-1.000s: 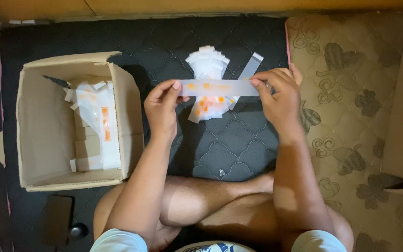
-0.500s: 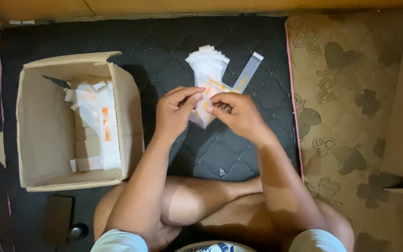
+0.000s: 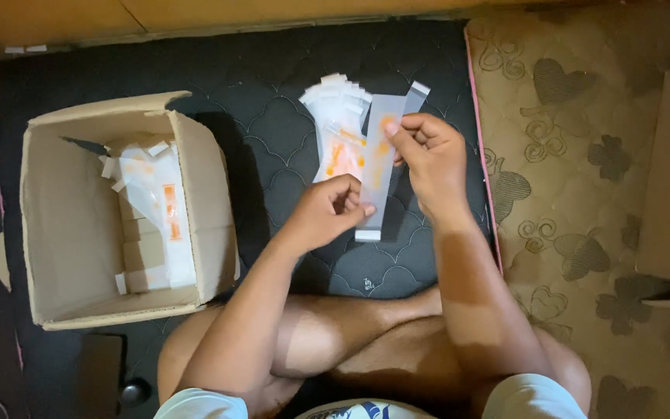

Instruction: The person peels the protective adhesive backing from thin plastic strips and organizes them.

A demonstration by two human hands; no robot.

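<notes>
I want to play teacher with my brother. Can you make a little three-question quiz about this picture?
1. True or false: both hands grip the long clear strip.
2. Where does the cardboard box sit? A) by the left hand B) by the right hand C) on the lap
3. Fill in: the pile of strips lies on a dark quilted ____.

Key: 1 true; 2 A; 3 mat.
</notes>
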